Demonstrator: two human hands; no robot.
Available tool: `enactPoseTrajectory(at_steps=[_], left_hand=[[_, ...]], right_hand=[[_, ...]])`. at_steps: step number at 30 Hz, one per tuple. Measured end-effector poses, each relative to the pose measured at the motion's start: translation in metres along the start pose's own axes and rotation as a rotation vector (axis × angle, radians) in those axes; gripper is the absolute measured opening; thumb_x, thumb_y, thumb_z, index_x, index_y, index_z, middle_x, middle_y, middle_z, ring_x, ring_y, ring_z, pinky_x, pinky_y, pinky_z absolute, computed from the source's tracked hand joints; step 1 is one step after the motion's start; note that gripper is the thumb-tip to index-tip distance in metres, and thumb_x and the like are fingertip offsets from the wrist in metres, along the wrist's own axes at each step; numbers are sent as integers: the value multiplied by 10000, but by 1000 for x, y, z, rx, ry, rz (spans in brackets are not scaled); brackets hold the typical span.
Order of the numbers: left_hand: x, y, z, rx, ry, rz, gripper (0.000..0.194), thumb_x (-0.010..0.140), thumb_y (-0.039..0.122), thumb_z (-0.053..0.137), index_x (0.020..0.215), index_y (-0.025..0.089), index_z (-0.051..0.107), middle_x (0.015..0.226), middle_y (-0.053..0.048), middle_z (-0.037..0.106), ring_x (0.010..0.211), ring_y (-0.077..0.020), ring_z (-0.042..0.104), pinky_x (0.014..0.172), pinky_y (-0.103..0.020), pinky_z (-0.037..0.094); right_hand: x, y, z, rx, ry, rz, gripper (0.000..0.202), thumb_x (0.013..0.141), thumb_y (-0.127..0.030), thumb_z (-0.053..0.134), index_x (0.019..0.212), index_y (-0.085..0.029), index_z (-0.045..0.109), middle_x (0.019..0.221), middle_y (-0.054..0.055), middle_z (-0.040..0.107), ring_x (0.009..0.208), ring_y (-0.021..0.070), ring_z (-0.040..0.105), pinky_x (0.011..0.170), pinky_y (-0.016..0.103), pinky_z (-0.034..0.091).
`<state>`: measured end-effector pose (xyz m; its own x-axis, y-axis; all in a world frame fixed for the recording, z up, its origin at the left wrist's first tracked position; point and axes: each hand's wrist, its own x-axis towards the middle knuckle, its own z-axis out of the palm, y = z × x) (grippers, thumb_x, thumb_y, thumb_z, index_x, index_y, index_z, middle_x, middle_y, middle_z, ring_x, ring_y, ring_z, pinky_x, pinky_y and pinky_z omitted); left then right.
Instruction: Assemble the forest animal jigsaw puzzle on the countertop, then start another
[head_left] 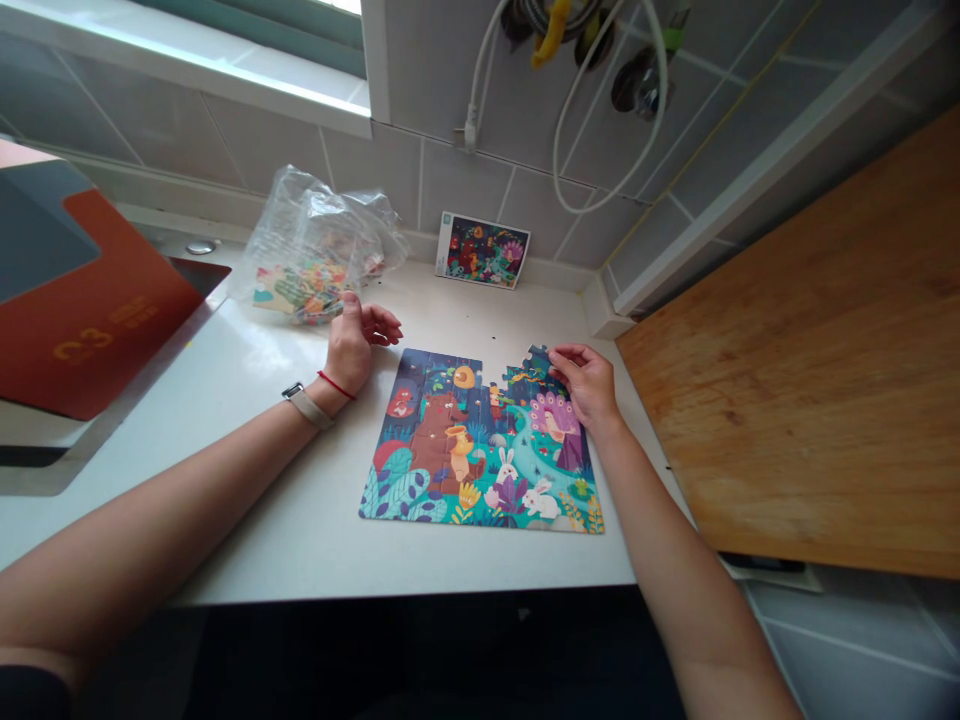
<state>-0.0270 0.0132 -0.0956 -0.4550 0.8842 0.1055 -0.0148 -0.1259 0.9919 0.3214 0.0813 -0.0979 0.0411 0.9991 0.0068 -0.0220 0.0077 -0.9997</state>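
1. Nearest my camera, the bare left forearm (165, 535) and the bare right forearm (697, 585) reached in over a smooth white tabletop (300, 540).
2. Between them lay a flat, rectangular jigsaw puzzle of printed pieces (431, 440), showing a bear, rabbits and a peacock, with a notch in its far edge. I judged it light and fairly stiff, but likely to part at the seams if lifted by one corner; flat palms on opposite edges looked the safer hold.
3. At its far right corner, the bare right hand (590, 388) had thumb and fingertips pinched on a dark-blue, knobbed jigsaw piece (538, 357). I couldn't tell whether that piece was locked in. I reckoned it nearly weightless, best taken by its edges, since its knobs could crease.
4. The bare left hand (351, 350), wearing a grey-banded watch (309, 403) and a red cord bracelet (335, 385), was loosely curled beyond the near left side, gripping nothing I could see.
5. Past it sat a crinkled, clear plastic bag (319, 220) containing colourful pieces (300, 290).
6. Farthest, a white-bordered printed card (484, 250) leaned against grey wall tiles (465, 185).
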Motion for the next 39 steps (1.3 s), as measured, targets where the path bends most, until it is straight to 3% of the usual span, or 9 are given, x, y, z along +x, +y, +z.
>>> enactPoseTrajectory(at_steps=[7, 14, 20, 27, 34, 36, 39], left_hand=[[1, -2, -1, -15, -32, 11, 792, 1006, 795, 273, 716, 180, 680, 652, -80, 686, 608, -174, 681, 567, -281, 522], [2, -6, -2, -17, -18, 22, 799, 959, 846, 300, 700, 190, 675, 646, -70, 675, 607, -180, 680, 571, -295, 513], [3, -8, -2, -27, -33, 19, 803, 961, 852, 310, 708, 182, 674, 655, -77, 681, 614, -177, 676, 576, -290, 510], [2, -5, -2, -47, -36, 5, 774, 994, 799, 342, 699, 176, 694, 657, -87, 697, 608, -172, 696, 567, -279, 523], [2, -5, -1, -21, -35, 16, 785, 950, 846, 338, 682, 196, 686, 638, -82, 683, 598, -191, 682, 560, -301, 493], [2, -5, -1, -18, -35, 17, 782, 947, 850, 345, 687, 196, 687, 642, -83, 682, 603, -191, 675, 560, -303, 491], [1, -4, -1, -6, -42, 15, 796, 968, 840, 314, 691, 191, 682, 642, -81, 679, 613, -190, 673, 568, -302, 497]], right_hand=[[-1, 1, 0, -15, -31, -10, 480, 520, -450, 1008, 844, -207, 751, 841, 15, 783, 770, 168, 730, 673, 276, 633], [-4, 0, -1, -30, -149, 48, 519, 536, -465, 1013, 925, -223, 769, 969, 51, 828, 929, 230, 788, 851, 373, 666], [1, 4, -7, -165, -101, -85, 388, 717, -520, 892, 931, -215, 788, 984, 77, 823, 1004, 256, 776, 886, 396, 637], [4, 3, -8, -358, -97, -242, 330, 785, -517, 810, 912, -213, 795, 973, 80, 825, 975, 253, 753, 957, 412, 588], [6, -2, -12, -363, -43, -258, 332, 800, -520, 783, 920, -210, 791, 967, 80, 816, 977, 246, 744, 947, 390, 571], [6, -2, -13, -392, -60, -258, 356, 820, -544, 764, 939, -210, 793, 988, 82, 811, 986, 249, 738, 944, 394, 569], [-2, -3, -9, -581, -192, -306, 416, 813, -572, 789, 1027, -216, 803, 1095, 97, 783, 1071, 279, 707, 998, 437, 551]])
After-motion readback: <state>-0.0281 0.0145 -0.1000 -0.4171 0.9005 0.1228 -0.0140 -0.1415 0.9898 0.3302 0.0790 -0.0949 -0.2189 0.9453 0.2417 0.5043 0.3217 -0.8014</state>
